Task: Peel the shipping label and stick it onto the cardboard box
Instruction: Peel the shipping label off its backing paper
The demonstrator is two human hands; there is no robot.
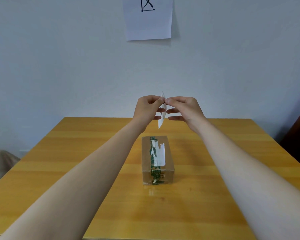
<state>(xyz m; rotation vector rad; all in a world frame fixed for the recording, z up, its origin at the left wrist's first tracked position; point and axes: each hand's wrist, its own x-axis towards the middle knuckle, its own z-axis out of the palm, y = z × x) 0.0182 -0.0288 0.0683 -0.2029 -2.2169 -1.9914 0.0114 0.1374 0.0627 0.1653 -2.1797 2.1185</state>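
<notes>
Both arms reached out over the wooden table [59, 170], and the shipping label [162, 116] hung in the air between the two hands, edge-on to the viewer so that only a thin white sliver showed. The left hand [148, 108] pinched its upper part between thumb and forefinger, and the right hand [184, 108] did the same from the other side, the two pinches nearly touching; the remaining fingers [174, 110] of both hands were loosely spread below. Whether the backing had begun to part from the label could not be told.

The cardboard box [157, 160] stood below and nearer than the hands, near the middle of the table, its long side running away from the viewer. Green printed tape and white paper remnants lay along its top. Bare tabletop lay on every side of the box, well clear of all the table's edges. A paper sheet [148, 18] with a black mark hung on the wall behind.
</notes>
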